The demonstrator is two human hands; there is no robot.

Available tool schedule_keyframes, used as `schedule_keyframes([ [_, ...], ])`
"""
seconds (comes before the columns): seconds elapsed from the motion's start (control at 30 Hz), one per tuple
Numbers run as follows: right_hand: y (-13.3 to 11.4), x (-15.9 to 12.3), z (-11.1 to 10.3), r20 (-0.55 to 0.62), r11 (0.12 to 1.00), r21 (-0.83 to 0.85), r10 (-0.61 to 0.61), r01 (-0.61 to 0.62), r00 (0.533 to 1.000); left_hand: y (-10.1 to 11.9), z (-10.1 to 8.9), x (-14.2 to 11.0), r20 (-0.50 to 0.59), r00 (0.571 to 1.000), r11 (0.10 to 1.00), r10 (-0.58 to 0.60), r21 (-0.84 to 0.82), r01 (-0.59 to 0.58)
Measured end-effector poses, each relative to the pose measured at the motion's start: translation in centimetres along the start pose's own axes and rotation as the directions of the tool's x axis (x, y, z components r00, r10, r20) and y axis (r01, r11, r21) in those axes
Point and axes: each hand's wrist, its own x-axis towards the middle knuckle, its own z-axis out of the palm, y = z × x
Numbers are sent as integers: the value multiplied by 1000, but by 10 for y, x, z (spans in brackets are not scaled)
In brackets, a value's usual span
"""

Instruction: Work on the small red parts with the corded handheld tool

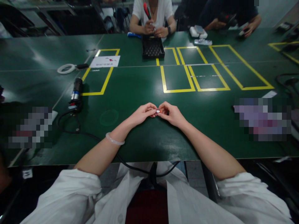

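Note:
Both hands meet above the green table (144, 146), near its front edge. Pinched between their fingertips is a small part (158, 111), whitish-silver with a bit of orange-red; its exact kind is too small to make out. My left hand (146, 113) has thumb and fingers closed at the left end of the part. On the other side, my right hand (170, 113) closes thumb and forefinger on the orange-red end. A pale translucent bangle (115, 140) circles my left wrist.
Yellow tape outlines (178, 91) mark the table. At left stand a black cylindrical device (76, 88) with a cable, a tape roll (66, 68) and a printed sheet (105, 61). Across, a co-worker holds a red-handled tool (147, 10) over a black tray (153, 56); another person sits at right.

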Motion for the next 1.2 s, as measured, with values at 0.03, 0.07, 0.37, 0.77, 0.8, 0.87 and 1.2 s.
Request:
schedule_keyframes([
  [0.03,0,0,0,-2,1000,-8,-2,1,1000,1,0,-1,4,1000,1000,2,1,-2],
  [0.07,0,0,0,-3,1000,-13,-2,2,1000,1,1,-2,8,1000,1000,5,3,-5],
  [0.37,2,0,0,15,999,26,-37,36,999,-5,-2,0,14,999,999,30,-17,-29],
  [0.77,3,1,0,15,1000,25,-5,4,1000,-5,0,1,-2,999,999,33,25,-33],
  [0.8,4,1,1,15,999,37,-8,7,1000,-5,-1,1,-1,1000,999,26,28,-26],
  [0.87,3,1,1,25,998,59,-22,21,999,-6,-1,1,-5,1000,1000,14,28,-14],
  [1.2,8,1,0,16,994,100,47,-49,999,-4,-1,1,4,1000,1000,6,23,-6],
])
